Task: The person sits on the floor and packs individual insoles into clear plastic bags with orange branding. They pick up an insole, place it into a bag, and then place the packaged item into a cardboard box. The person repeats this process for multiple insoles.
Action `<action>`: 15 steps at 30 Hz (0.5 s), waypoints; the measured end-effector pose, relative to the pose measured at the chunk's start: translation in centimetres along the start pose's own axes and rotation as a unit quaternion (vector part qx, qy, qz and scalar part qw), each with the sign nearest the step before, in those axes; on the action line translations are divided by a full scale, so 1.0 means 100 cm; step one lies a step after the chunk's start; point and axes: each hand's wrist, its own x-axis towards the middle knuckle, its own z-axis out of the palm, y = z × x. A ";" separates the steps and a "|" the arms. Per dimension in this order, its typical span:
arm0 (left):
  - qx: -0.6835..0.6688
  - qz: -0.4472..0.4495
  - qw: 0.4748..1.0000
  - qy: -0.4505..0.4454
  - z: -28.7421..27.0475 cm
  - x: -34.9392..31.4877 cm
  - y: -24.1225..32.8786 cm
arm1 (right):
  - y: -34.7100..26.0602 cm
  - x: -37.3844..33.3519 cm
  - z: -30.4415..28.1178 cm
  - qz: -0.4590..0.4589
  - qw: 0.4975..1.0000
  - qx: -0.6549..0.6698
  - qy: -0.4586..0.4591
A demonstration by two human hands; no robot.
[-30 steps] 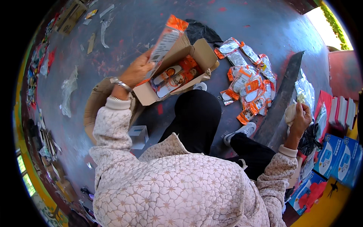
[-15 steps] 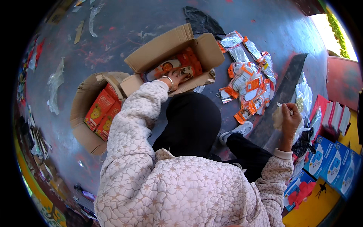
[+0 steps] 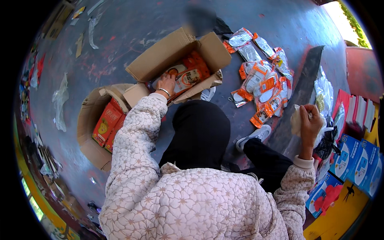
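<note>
Grey floor (image 3: 132,32) spreads around the carton (image 3: 162,58); left fingers (image 3: 168,79) inside its rim (image 3: 202,87), grip unclear; right fingers (image 3: 314,112) clench pale scrap (image 3: 295,122).

Raised carton flap (image 3: 162,55) beyond left fingers (image 3: 172,77)

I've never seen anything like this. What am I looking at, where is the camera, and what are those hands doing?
There is no robot here, just a person with two bare hands. All the pictures come from one wide fisheye camera on the person's head, looking down, so straight edges curve.

The left hand reaches into an open cardboard box, at the orange packets inside. The right hand is closed, and seems to pinch a pale crumpled piece; I can't tell what it is.

On the floor, a pile of orange and silvery packages lies ahead to the right. To the left, another carton holds red boxes.
</note>
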 end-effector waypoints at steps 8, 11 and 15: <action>-0.194 -0.128 0.967 0.102 0.019 0.006 -0.026 | -0.009 0.003 -0.004 -0.014 1.000 -0.012 0.002; -0.220 -0.235 0.941 0.103 0.001 -0.006 -0.039 | -0.008 0.000 -0.008 -0.030 0.999 -0.022 0.005; -0.220 -0.276 0.936 0.007 -0.007 -0.010 -0.045 | -0.006 -0.005 -0.008 -0.011 1.000 -0.002 0.011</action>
